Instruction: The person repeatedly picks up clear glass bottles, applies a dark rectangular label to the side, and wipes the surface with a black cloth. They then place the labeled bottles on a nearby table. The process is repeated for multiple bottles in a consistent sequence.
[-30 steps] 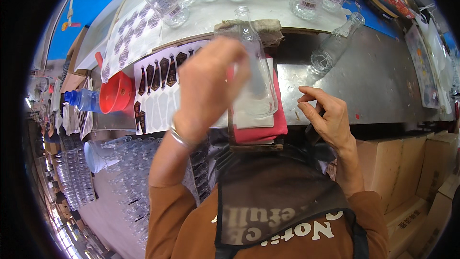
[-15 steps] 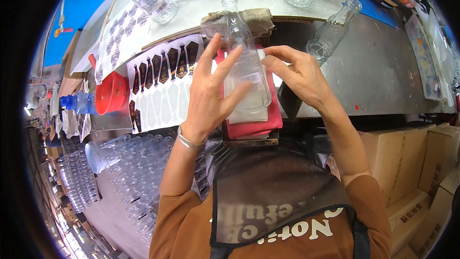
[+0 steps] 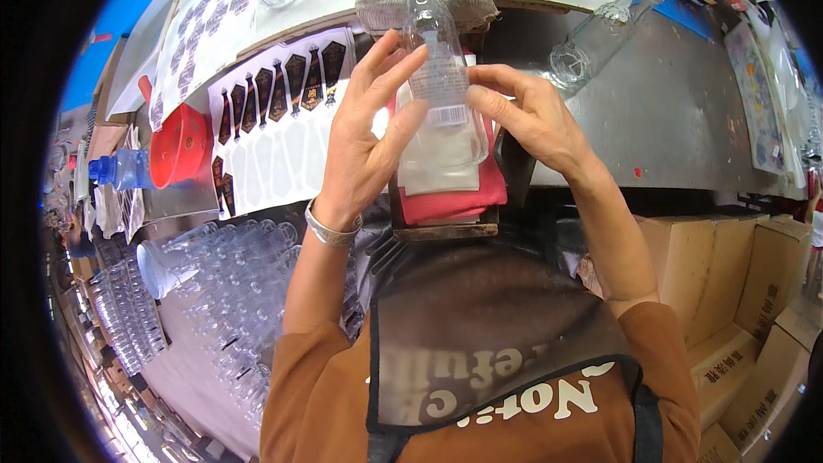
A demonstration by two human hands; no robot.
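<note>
My left hand (image 3: 364, 129) and right hand (image 3: 540, 120) flank a clear glass bottle (image 3: 441, 69) lying with its neck to 12 o'clock at the tabletop (image 3: 617, 146) edge. A second ago the left was a blur over the glass and the right was well apart at 4 o'clock; now the right has closed in at the bottle's 3 o'clock side, and a printed label (image 3: 447, 114) shows between them. I judge that the work has gone from one hand over the bottle to both hands attending it. My left is open, fingers spread at the bottle's 9 o'clock side; my right has thumb and forefinger bent near each other at the glass, though I cannot tell whether it grips. Beneath the bottle lie a white sheet (image 3: 437, 180) and a pink cloth (image 3: 454, 204), with a folded rag (image 3: 470, 4) under the neck at 12. A sheet of dark tie-shaped stickers (image 3: 283, 159) spreads at 9 o'clock, with a red bowl (image 3: 180, 146) beyond it; another clear bottle (image 3: 604, 39) is at 2, cardboard boxes (image 3: 677, 257) at 4.
</note>
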